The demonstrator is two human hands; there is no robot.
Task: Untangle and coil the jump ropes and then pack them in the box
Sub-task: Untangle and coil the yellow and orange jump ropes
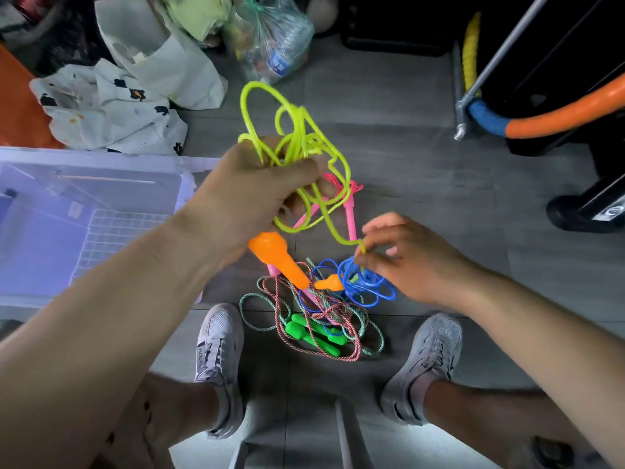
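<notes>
Grey floor tiles lay under everything. The person's left hand was clenched round a bunch of yellow jump rope loops, an orange handle sticking out below its palm. The right hand, lower down, pinched a trailing strand of that same rope in its fingertips. Just beneath it sat tangled blue rope, braided cords and green handles. The clear box stood outside the left forearm.

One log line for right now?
stage: untangling | left hand grips yellow rope | right hand pinches yellow rope | other ropes on floor | box open
</notes>
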